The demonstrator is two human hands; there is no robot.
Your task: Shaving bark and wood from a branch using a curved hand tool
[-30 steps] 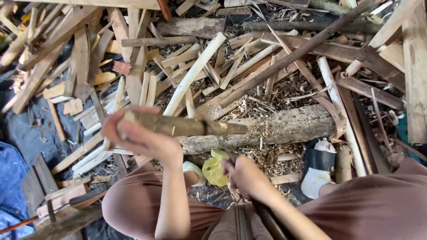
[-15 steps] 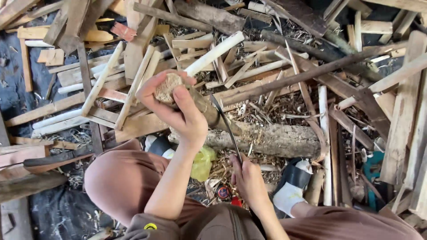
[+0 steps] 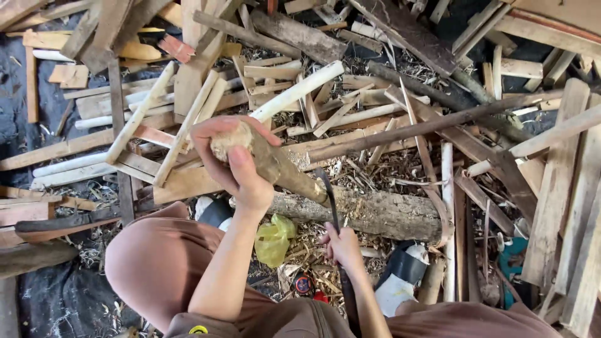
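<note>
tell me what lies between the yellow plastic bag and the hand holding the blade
In the head view, only wood shavings and chips on the ground lie between the yellow plastic bag and the right hand gripping the blade.

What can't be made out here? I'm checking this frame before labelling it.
Head view:
- Lower tip of the wooden piece in the left hand: meets the log behind the blade.
- Blade's handle: covered by the right hand.
- Small red thing: too small to identify.
</note>
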